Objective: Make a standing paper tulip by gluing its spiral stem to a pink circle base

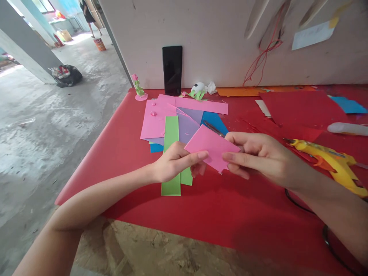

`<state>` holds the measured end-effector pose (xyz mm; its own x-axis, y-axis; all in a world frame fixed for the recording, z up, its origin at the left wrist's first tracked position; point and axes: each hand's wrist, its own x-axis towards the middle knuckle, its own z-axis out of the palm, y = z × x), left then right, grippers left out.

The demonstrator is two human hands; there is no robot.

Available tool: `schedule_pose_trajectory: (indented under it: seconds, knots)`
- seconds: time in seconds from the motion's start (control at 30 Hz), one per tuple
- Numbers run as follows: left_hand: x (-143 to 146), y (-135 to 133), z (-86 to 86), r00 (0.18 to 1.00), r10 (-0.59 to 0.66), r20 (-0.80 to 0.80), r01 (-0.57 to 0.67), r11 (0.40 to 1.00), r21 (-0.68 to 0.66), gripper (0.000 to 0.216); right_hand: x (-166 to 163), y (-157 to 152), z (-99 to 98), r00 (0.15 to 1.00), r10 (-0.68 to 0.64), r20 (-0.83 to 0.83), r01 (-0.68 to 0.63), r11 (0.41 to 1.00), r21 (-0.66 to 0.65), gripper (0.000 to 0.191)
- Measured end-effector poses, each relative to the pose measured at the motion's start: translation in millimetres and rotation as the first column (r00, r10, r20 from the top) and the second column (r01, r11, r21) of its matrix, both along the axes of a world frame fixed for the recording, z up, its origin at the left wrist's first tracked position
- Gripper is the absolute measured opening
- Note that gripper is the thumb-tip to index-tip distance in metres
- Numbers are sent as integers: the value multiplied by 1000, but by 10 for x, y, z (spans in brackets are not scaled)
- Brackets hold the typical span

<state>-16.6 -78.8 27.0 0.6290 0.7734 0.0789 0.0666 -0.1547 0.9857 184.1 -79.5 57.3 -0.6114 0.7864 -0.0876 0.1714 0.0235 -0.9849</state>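
Observation:
A small pink paper rectangle (212, 147) is held above the red sheet (201, 207) between both my hands. My left hand (175, 163) pinches its lower left edge, thumb on top. My right hand (258, 155) grips its right side with closed fingers. Under my left hand lie two green paper strips (171, 153). Behind them sits a pile of pink (156, 119), lilac (186, 126) and blue (215, 120) paper, with scissors (214, 129) partly hidden on it.
A yellow glue gun (330, 161) lies right of my right hand, its black cable (299, 205) trailing forward. A black phone (172, 70) leans on the white board. A small paper flower (139, 90), dark red (301, 109) and orange (244, 91) sheets lie farther back.

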Motion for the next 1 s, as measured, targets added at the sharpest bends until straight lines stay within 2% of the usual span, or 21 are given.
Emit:
schedule_pose_trajectory:
  seconds: [0.13,0.2,0.37,0.5,0.63,0.73,0.8,0.83,0.9,0.93,1.0]
  knots:
    - [-12,32,9,977,214,-14,-210,969,131,51,63,90,9,999,8,37,-8,1000,5,38]
    - [-13,45,-5,968,252,-10,-247,957,152,47,85,130,-11,996,34,78,-36,999,22,39]
    - [-17,74,-75,979,203,-21,-200,975,96,51,108,175,-32,990,48,133,-46,999,-17,41]
    - [-32,108,-114,998,67,5,-67,997,-36,64,131,216,-47,985,79,152,-68,995,-76,41]
    - [-16,117,-167,996,-28,-86,19,995,-96,44,106,257,-96,967,168,192,-148,983,-112,42]
    - [11,109,-226,996,0,-93,-11,992,-126,30,76,281,-134,962,129,241,-120,991,-52,42]
    - [23,113,-266,995,74,-68,-85,981,-174,28,70,293,-162,882,-4,471,-71,988,140,39]
    - [26,118,-285,992,111,-62,-122,973,-197,28,71,295,-180,787,-107,608,-71,963,261,35]
    - [30,133,-326,984,167,-56,-176,958,-227,28,75,288,-232,530,-295,795,-136,896,424,26]
    - [31,141,-347,981,185,-55,-192,954,-231,29,75,278,-264,425,-345,837,-173,876,449,22]
    - [35,155,-393,976,210,-51,-216,949,-231,31,66,246,-325,316,-355,880,-212,878,430,18]
